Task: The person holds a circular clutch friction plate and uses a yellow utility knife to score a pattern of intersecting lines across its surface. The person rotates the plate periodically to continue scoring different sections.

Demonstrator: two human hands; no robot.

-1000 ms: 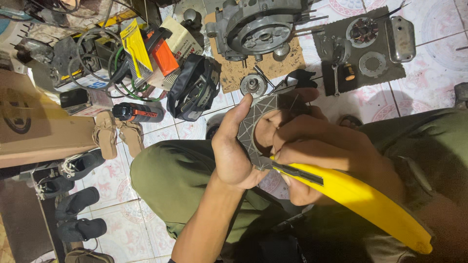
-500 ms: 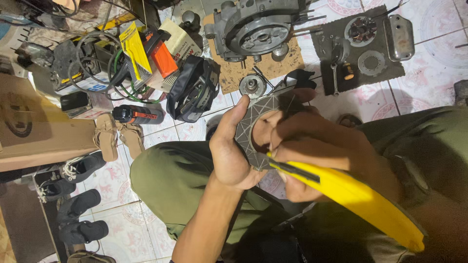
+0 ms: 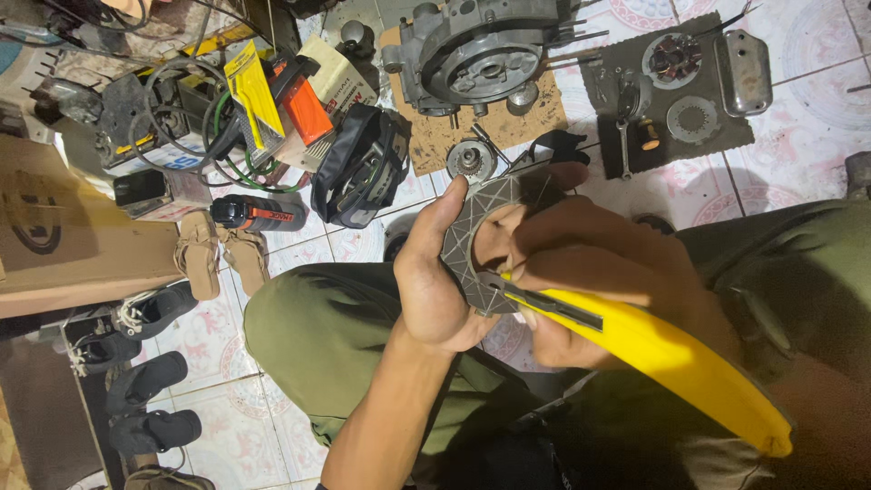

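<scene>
Tiled floor [image 3: 798, 136] spreads below me, strewn with an engine casing [image 3: 481, 54] and sandals [image 3: 222, 259]. Above my lap, my left hand [image 3: 435, 281] has its fingers [image 3: 445, 213] curled shut around the edge of a grey patterned disc [image 3: 481, 240]. My right hand [image 3: 590, 272] is clenched on a yellow-handled knife [image 3: 671, 358], whose tip touches the disc's lower rim.

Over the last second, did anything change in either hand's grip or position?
Almost nothing. The left hand still holds the grey ring-shaped disc, and the right hand still presses the yellow-handled knife against its lower edge. Only the camera view shifted slightly.
</scene>
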